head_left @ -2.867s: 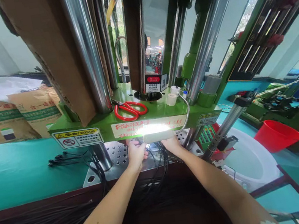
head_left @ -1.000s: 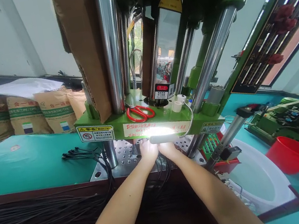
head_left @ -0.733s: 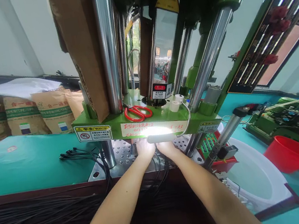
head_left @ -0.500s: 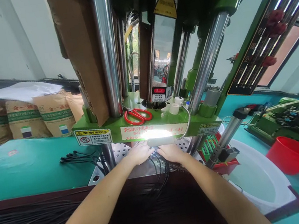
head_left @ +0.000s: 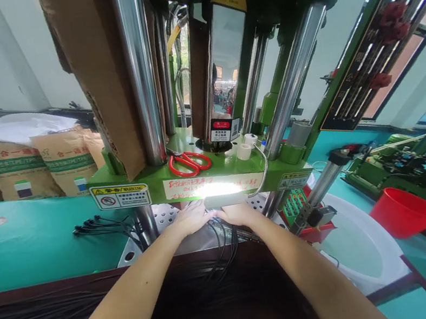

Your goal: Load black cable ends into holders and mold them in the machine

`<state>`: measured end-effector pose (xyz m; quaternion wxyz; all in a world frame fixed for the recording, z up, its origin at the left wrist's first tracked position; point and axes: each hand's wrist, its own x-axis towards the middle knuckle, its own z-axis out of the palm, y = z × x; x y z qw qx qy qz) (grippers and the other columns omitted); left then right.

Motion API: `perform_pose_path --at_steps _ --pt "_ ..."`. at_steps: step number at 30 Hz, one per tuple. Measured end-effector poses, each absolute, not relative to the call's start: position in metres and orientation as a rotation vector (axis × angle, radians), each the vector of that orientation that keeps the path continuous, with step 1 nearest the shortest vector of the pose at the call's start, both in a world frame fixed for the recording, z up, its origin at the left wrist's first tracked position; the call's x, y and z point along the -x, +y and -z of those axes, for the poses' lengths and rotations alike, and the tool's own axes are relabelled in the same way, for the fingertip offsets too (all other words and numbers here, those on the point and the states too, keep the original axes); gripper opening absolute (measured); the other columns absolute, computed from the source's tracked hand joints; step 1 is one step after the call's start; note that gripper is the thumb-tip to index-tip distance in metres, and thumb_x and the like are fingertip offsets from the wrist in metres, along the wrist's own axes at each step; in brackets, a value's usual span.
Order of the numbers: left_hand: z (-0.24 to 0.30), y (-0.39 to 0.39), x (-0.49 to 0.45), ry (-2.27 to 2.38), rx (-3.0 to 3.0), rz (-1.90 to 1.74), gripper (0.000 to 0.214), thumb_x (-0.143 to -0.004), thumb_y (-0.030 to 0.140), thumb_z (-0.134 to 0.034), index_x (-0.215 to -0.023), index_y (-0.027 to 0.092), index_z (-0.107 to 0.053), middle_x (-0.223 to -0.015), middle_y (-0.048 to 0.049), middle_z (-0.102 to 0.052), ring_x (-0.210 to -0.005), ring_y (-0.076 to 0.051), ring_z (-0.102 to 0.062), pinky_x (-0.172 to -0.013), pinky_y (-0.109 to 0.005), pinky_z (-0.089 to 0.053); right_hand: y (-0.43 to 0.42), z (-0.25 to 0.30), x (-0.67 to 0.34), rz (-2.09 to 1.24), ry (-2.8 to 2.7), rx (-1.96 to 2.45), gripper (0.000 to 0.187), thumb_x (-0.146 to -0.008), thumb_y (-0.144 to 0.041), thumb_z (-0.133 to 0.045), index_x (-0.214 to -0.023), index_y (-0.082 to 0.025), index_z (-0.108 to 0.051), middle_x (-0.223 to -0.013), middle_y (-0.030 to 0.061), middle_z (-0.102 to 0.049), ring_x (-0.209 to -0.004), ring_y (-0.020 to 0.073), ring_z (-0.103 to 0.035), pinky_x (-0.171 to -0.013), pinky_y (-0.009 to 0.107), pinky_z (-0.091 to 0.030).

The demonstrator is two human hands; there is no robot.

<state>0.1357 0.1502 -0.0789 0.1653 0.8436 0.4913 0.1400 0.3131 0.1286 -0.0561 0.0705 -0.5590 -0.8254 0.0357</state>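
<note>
Both of my hands reach under the green press plate of an upright moulding machine. My left hand and my right hand sit side by side on the perforated metal bed, just below a bright lamp bar. Thin black cables run from under my hands toward me and hang over the bed's front edge. The fingertips of both hands are hidden by the lamp bar and the plate, so I cannot make out their grip.
Red-handled scissors and two small white rolls lie on the green plate. A bundle of black cables lies on the teal table at left; brown sacks stand behind. At right are a white tub and red bucket.
My hands drew close together under the plate, then came slightly back toward me onto the bed's front. The view shifted a little; the press plate keeps its height.
</note>
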Motion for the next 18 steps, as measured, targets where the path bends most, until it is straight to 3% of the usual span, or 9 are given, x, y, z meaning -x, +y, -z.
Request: perform_pose_path --at_steps 9,18 --pt "0.078 0.147 -0.117 1.404 -2.494 -0.395 0.056 -0.081 0.054 -0.029 -0.126 0.021 -0.038 -0.127 -0.0110 -0.047 -0.113 -0.025 -0.045 -0.093 -0.038 -0.032 0.117 0.056 -0.326 -0.069 -2.482 1.650 0.047 -0.086 -0.046 -0.034 -0.111 -0.012 -0.056 -0.105 0.0145 -0.062 -0.103 0.0255 -0.051 -0.090 0.038 -0.032" --pt "0.088 0.148 -0.124 1.491 -2.512 -0.467 0.057 -0.082 0.056 -0.024 -0.121 0.019 -0.043 -0.124 -0.0123 -0.050 -0.110 -0.027 -0.047 -0.094 -0.042 -0.030 0.125 0.065 -0.327 -0.156 -2.414 1.605 0.045 -0.084 -0.045 -0.039 -0.112 -0.014 -0.056 -0.113 0.0138 -0.059 -0.107 0.0268 -0.049 -0.094 0.040 -0.031"
